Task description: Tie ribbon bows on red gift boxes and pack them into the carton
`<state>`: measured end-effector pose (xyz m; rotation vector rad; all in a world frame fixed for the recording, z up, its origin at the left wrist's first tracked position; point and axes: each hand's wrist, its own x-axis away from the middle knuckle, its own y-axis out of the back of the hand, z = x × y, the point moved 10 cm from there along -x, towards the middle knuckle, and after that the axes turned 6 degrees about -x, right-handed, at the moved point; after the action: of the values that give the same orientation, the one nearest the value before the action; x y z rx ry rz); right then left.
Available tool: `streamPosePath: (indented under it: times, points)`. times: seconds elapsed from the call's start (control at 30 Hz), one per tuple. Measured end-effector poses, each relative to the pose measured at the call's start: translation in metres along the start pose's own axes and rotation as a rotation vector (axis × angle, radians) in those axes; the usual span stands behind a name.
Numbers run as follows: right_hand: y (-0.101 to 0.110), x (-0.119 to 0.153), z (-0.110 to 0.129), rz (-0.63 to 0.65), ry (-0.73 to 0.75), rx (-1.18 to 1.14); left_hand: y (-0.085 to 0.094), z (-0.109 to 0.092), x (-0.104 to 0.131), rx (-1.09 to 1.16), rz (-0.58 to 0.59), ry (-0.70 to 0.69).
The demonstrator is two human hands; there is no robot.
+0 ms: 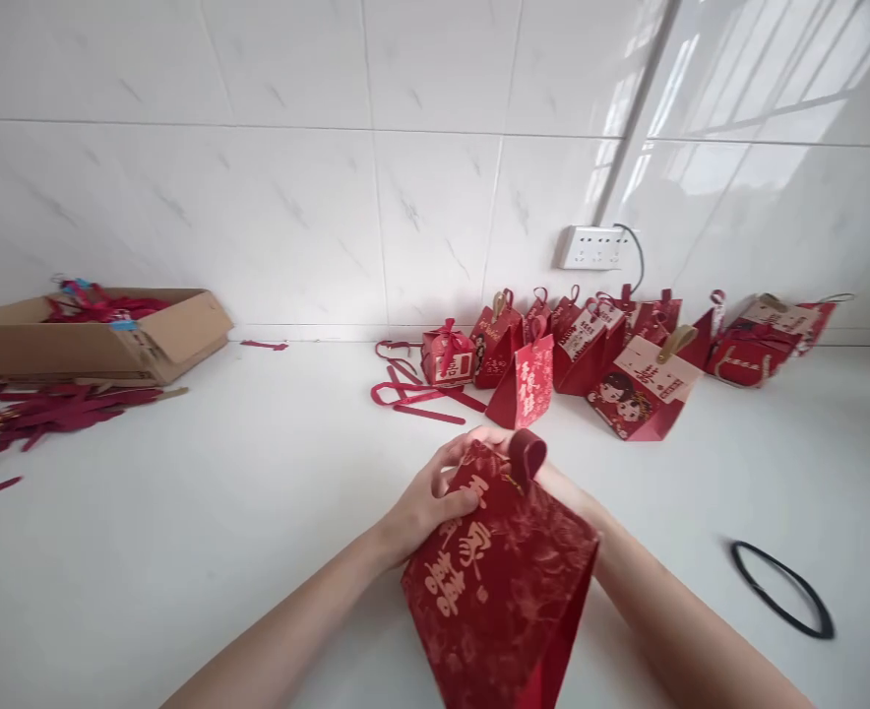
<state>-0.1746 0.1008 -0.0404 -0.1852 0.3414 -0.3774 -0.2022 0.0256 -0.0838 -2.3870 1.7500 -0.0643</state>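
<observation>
A red paper gift box (509, 581) with gold Chinese lettering and a dark red ribbon loop (528, 455) at its top is tilted in front of me, between both arms. My left hand (439, 497) grips its upper left edge, thumb pressed on the lettered face and the fingers behind. Around the far side reaches my right hand (557, 483), holding the box from behind near the loop; its fingers are mostly hidden by the box. Just beyond my hands stands a smaller red triangular box (533, 379) with pale lettering.
Several finished-looking red gift boxes (638, 384) stand along the wall to the right. Loose red ribbons (420, 396) lie beside them. At left, a cardboard box (184, 335) holds ribbons, with a ribbon pile (73, 409) before it. A black loop (781, 589) lies at right.
</observation>
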Motion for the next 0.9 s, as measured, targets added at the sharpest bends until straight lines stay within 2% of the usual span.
streamPosePath:
  times: [0.07,0.13,0.2,0.27,0.4,0.47,0.57,0.7,0.9]
  points:
    - [0.008,-0.005,-0.007,0.012,-0.105,-0.094,0.006,-0.006,0.002,-0.036,-0.080,-0.021]
    - [0.023,-0.009,-0.007,-0.040,-0.136,-0.168,0.026,-0.016,0.009,-0.168,-0.311,-0.083]
    - [0.035,-0.011,0.007,-0.085,-0.026,-0.109,0.047,-0.025,0.022,-0.308,-0.558,-0.154]
    - [0.029,-0.008,0.024,-0.038,0.117,0.110,0.056,-0.030,0.029,-0.389,-0.653,-0.215]
    - [-0.010,0.011,0.049,0.106,0.472,0.658,0.048,-0.043,0.023,-0.450,-0.528,-0.279]
    - [-0.024,0.023,0.058,0.108,0.659,0.793,0.042,-0.060,0.022,-0.507,-0.502,-0.351]
    - [-0.032,0.035,0.065,0.083,0.830,0.886,0.036,-0.078,0.023,-0.597,-0.506,-0.426]
    - [-0.035,0.042,0.066,0.053,0.931,0.991,0.035,-0.077,0.023,-0.624,-0.533,-0.401]
    - [-0.036,0.045,0.067,0.019,0.953,1.049,0.038,-0.071,0.023,-0.630,-0.562,-0.359]
